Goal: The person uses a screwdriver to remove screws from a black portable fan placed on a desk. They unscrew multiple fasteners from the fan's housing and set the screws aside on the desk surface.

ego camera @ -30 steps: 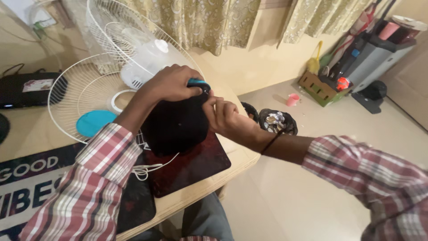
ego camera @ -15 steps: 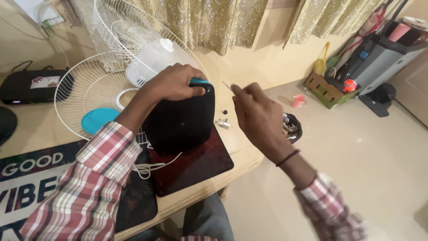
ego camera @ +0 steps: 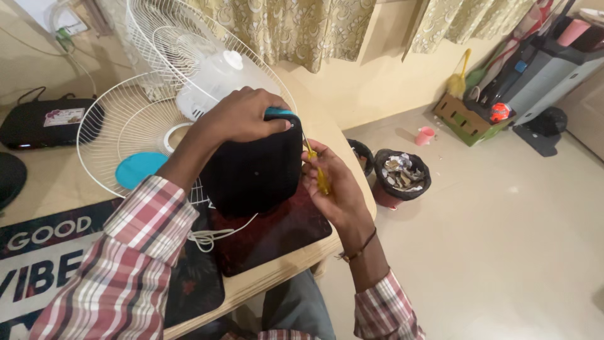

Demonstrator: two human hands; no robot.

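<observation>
Head view of a fan being worked on at a table [ego camera: 296, 267]. The left hand [ego camera: 242, 116] is closed over the top of a black fan base [ego camera: 255, 173] with a teal-edged upper rim, holding it upright on a dark red mat [ego camera: 277, 236] near the table's front edge. The right hand [ego camera: 333, 186] has its grip closed around the yellow handle of a screwdriver [ego camera: 318, 170], the shaft pointing up toward the base's upper right corner; the tip and any screw are too small to make out. Behind the base lie two white wire fan guards [ego camera: 129, 126], the white motor housing [ego camera: 217, 82], and a teal disc [ego camera: 139, 169]. A white cord [ego camera: 214, 236] trails across the mat. Judged step: driving or loosening a fastener near the top of the base. The next move would seem to call for a firm left-hand brace and the tip seated squarely before turning
</observation>
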